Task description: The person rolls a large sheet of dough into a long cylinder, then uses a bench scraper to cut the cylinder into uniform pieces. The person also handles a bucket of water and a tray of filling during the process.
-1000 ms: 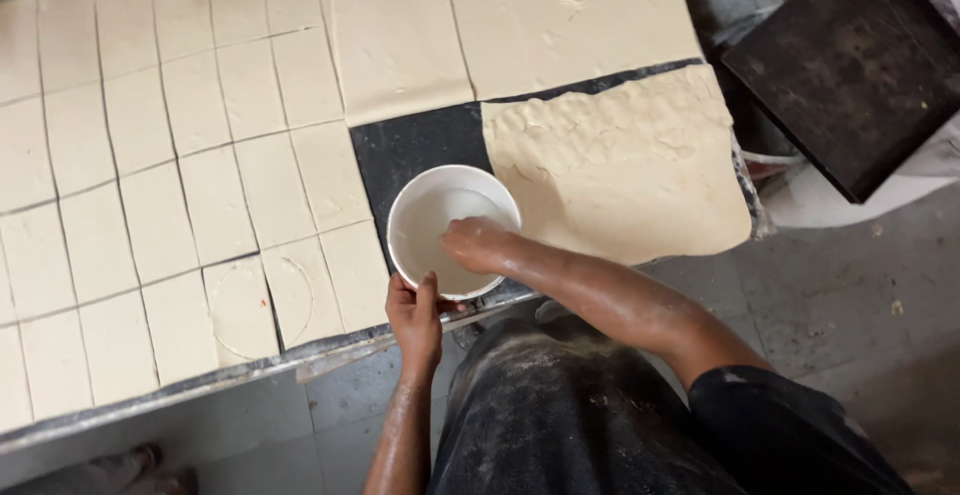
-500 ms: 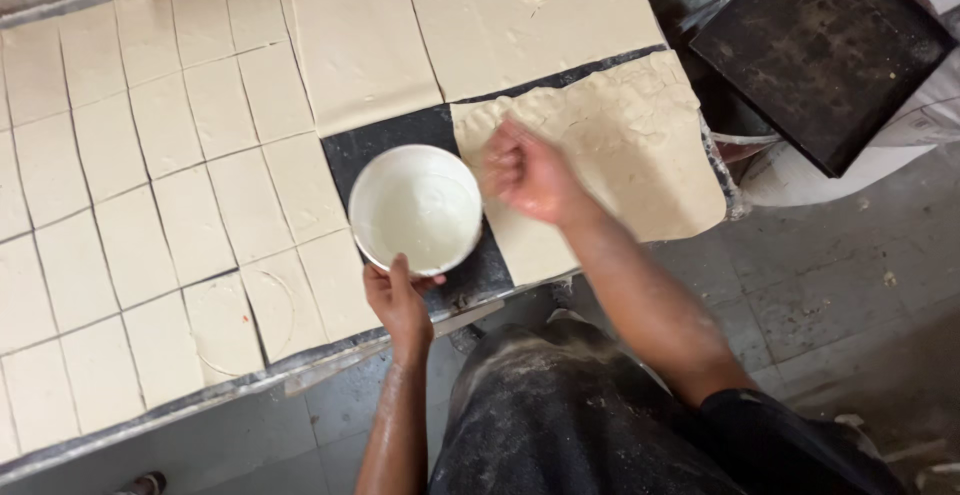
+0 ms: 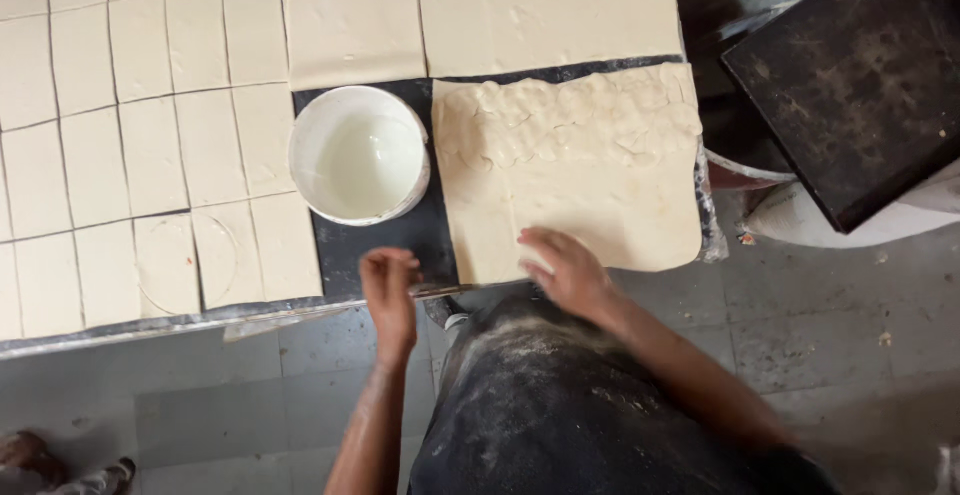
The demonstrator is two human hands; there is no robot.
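Right hand (image 3: 562,267) is lying open, fingers flat on the near edge of the dough sheet (image 3: 575,170), gripping nothing. Left hand (image 3: 389,290) is hovering over the dark table edge (image 3: 380,245), fingers curled narrow; blur is hiding whether it is pinching anything. White bowl (image 3: 360,155) is sitting just left of the sheet, beside the cut dough squares (image 3: 130,135).

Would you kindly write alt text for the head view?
The right hand presses a dough sheet on a dark table; the left hand rests at its edge. A white bowl sits beside cut dough squares.
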